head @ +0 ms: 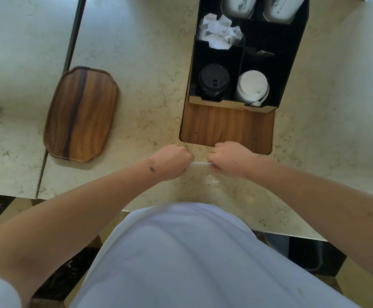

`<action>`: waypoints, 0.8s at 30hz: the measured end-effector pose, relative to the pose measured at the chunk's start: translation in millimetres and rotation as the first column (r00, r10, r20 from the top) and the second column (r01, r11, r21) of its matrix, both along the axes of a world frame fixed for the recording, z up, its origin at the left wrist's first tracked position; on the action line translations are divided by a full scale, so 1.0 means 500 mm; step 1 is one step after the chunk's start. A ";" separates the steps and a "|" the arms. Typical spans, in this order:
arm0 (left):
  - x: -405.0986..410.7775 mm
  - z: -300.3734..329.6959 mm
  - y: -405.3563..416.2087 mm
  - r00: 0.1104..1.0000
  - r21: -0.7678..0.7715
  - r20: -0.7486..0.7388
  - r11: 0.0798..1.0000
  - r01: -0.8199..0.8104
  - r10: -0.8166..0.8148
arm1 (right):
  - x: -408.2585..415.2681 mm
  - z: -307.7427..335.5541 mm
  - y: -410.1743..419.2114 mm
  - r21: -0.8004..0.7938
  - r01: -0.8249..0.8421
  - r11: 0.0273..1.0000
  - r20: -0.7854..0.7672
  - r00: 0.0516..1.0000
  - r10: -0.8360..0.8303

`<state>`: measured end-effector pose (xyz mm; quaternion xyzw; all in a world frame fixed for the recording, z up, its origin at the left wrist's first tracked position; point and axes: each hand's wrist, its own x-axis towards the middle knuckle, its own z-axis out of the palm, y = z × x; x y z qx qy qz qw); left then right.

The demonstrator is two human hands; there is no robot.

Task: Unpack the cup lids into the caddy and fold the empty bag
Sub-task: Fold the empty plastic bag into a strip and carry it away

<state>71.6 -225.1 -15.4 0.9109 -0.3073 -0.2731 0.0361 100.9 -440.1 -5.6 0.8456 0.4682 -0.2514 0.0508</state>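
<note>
While both hands are curled tight, the clear plastic bag (212, 177) is held between them on the tabletop (136, 63), just in front of the caddy (292, 70). A thin white edge of the bag is pinched by the left hand (172, 161) at one end and by the right hand (230, 157) at the other, so that it is stretched taut across the small gap between them. The rest of the film is seen lying crumpled under the right wrist. In the caddy's near compartments a stack of black lids (214, 80) and a stack of white lids (251, 86) are already seated, so the unpacking is judged done and the folding under way. The bag is judged to be very light, limp and slippery; it is best gripped along its firmer edge or at the corners and pressed flat against the tabletop as each fold is made.
</note>
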 end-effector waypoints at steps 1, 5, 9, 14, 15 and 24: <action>-0.002 0.002 0.001 1.000 0.012 0.012 1.000 0.015 -0.015 | 0.000 0.001 0.000 -0.003 -0.010 1.000 0.010 1.000 0.010; -0.012 0.005 0.010 0.999 -0.033 0.036 0.999 -0.025 0.027 | -0.003 0.003 -0.011 0.041 0.012 0.999 0.028 1.000 -0.013; -0.022 0.007 0.029 0.989 -0.188 0.016 0.972 -0.143 0.149 | -0.007 0.001 -0.033 0.185 0.096 0.978 0.020 0.995 -0.101; -0.039 0.000 0.033 0.981 -0.301 0.070 0.941 -0.154 0.183 | -0.008 -0.002 -0.039 0.239 0.191 0.952 -0.089 0.981 -0.174; -0.040 -0.005 0.033 0.975 -0.301 0.046 0.934 -0.192 0.216 | -0.007 -0.004 -0.037 0.222 0.218 0.950 -0.127 0.973 -0.194; -0.033 -0.015 0.038 0.983 -0.279 0.075 0.950 -0.140 0.167 | -0.009 -0.024 -0.038 0.159 0.355 0.921 -0.209 0.924 -0.320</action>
